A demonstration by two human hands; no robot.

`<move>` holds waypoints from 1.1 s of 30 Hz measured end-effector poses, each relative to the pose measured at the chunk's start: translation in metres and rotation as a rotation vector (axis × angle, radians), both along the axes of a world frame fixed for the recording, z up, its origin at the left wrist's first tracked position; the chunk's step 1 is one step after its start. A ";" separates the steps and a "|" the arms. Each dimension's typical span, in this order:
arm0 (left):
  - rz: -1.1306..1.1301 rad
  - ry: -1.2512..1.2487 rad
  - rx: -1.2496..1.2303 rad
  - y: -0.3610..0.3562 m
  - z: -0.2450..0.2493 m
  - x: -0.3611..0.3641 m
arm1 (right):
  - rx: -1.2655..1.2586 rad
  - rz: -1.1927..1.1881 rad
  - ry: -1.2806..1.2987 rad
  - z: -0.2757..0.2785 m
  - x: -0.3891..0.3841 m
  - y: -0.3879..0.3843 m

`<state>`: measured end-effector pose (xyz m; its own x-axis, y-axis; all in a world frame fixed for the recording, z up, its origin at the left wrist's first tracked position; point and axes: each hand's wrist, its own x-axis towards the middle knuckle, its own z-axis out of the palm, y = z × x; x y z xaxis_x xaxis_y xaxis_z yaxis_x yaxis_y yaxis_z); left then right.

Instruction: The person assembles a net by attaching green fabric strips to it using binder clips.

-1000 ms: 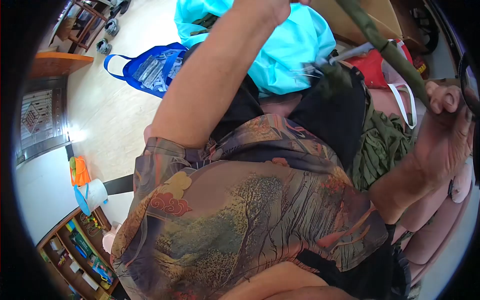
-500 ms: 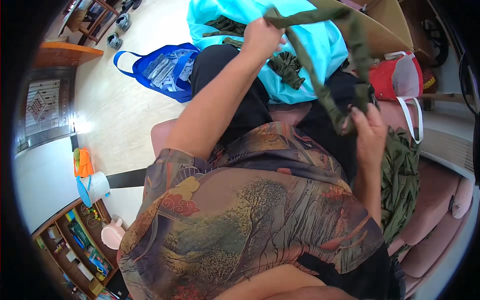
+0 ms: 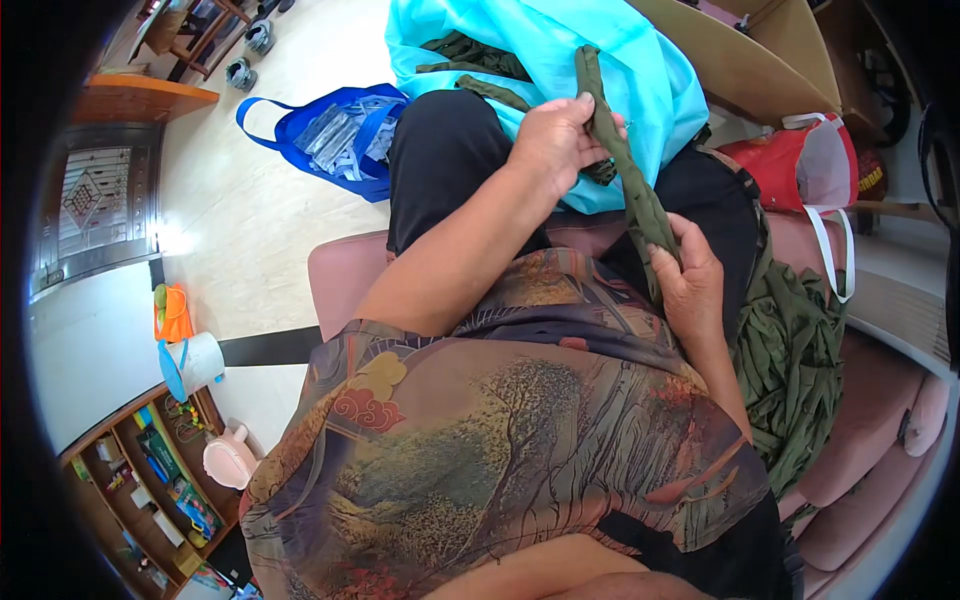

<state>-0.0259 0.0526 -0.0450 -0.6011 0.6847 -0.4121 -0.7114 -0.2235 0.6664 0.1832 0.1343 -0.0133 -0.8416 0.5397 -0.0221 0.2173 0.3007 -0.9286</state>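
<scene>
An olive-green fabric strip [image 3: 624,160], folded lengthwise into a narrow band, runs between my two hands over my lap. My left hand [image 3: 565,145] pinches it near its upper part, thumb on top, with a short end sticking up beyond. Lower down, my right hand [image 3: 690,272] grips the same strip between thumb and fingers. Behind it a turquoise plastic bag [image 3: 560,45] lies spread, with more dark green strips [image 3: 475,55] in and on it. Beside my right arm a large heap of olive-green fabric strips [image 3: 790,360] rests on the pink seat.
To the left, a blue bag [image 3: 290,150] full of greyish-clear strips stands on the floor. At right are a red bag [image 3: 795,165] with white handles and a cardboard box [image 3: 750,50]. A pink seat [image 3: 345,285] is under me; shelves [image 3: 150,490] stand at lower left.
The strip was a loose, swinging loop with my hands far apart; now it is drawn into a straight, narrow band. My left hand came down and right, my right hand down and left.
</scene>
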 end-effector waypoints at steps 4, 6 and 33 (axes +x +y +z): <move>-0.082 -0.029 -0.040 0.014 -0.008 0.034 | -0.074 -0.088 -0.086 0.008 -0.004 -0.004; -0.211 -0.017 -0.085 0.018 -0.011 0.064 | 0.116 -0.097 -0.128 0.011 -0.009 0.003; -0.177 0.051 -0.138 0.023 -0.006 0.022 | -0.033 -0.052 -0.010 0.007 0.010 0.015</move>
<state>-0.0035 0.0752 -0.0505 -0.4989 0.7208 -0.4813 -0.6963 -0.0026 0.7178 0.1932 0.1488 -0.0067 -0.8122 0.5813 -0.0486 0.2406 0.2579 -0.9357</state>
